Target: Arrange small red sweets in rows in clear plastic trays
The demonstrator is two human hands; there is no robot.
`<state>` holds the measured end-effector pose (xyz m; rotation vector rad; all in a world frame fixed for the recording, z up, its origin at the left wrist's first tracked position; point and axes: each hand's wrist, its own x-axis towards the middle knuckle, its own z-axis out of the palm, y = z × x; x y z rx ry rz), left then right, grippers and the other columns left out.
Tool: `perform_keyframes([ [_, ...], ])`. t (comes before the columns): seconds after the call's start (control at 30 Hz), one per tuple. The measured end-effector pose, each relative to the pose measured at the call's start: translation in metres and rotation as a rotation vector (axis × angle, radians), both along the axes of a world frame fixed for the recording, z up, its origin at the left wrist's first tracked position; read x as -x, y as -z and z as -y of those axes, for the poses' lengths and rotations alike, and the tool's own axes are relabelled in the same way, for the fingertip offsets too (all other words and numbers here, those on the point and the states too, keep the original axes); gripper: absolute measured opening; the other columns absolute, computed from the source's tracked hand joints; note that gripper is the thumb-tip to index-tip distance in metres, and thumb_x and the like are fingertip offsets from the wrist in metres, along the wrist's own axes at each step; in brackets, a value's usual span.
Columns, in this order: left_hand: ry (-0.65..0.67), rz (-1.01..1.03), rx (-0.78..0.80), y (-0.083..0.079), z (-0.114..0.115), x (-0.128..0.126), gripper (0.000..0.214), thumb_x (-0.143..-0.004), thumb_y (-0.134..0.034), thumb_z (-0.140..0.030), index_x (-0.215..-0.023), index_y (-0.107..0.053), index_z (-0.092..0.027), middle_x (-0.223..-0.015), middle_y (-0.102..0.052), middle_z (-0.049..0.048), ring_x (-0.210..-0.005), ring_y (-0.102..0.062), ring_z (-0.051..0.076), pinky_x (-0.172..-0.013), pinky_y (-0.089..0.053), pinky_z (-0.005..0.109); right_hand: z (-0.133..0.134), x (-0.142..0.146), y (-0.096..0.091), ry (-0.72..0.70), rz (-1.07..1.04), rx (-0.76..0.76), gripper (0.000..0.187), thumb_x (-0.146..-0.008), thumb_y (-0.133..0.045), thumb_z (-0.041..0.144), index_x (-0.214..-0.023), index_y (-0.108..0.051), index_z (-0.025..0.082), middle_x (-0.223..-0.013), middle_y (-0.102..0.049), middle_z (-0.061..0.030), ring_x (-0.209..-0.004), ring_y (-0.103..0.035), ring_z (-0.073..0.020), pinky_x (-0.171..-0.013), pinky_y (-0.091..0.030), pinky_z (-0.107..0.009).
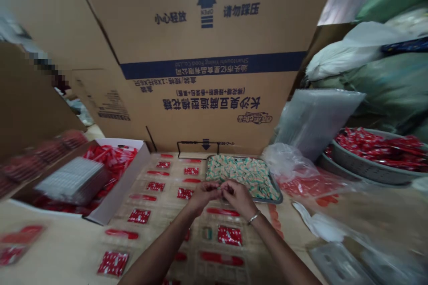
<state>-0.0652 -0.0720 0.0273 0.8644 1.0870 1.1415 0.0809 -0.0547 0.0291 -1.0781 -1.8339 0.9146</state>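
My left hand (202,197) and my right hand (240,198) meet fingertip to fingertip over the near edge of a metal tray (280,197). Both are closed in a pinch; what lies between the fingers is hidden or too small to name. The tray is filled with small green, white and pale orange candy pieces (240,173). Below my hands, rows of clear plastic trays hold red sachets (230,235) and long red plastic pieces (221,258). One small striped candy piece (207,233) sits in a compartment left of a sachet.
A large cardboard box (214,124) stands upright behind the tray. On the left, a white-edged carton (115,200) contains red pieces and stacked clear trays (75,178). Grey baskets (377,160) of red sachets stand at right, near plastic bags (290,160). Clear packaging (341,262) lies front right.
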Motion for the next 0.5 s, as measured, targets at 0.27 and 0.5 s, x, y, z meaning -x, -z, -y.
perform_keyframes([
  [0.27,-0.232,-0.12,-0.079,0.006,0.034,0.074,0.044,-0.044,-0.078,-0.034,-0.078,-0.058,-0.016,-0.062,-0.063,-0.0012,-0.058,-0.059,0.013,-0.062,-0.048,0.027,0.006,0.086,0.01,-0.22,0.014,0.023,0.011,-0.072,-0.052,0.014,-0.078,-0.06,0.018,-0.075,-0.064,-0.0014,-0.068,-0.06,-0.0146,-0.062,-0.047,-0.024],
  [0.5,-0.253,-0.544,-0.087,0.013,0.032,0.133,0.031,-0.062,-0.063,-0.025,-0.09,-0.055,-0.014,-0.059,-0.06,0.0004,-0.058,-0.061,0.017,-0.059,-0.047,0.03,-0.016,0.151,0.021,-0.312,0.09,0.018,0.017,-0.063,-0.057,0.003,-0.071,-0.064,0.016,-0.067,-0.065,0.0004,-0.061,-0.06,-0.0124,-0.055,-0.045,-0.019],
])
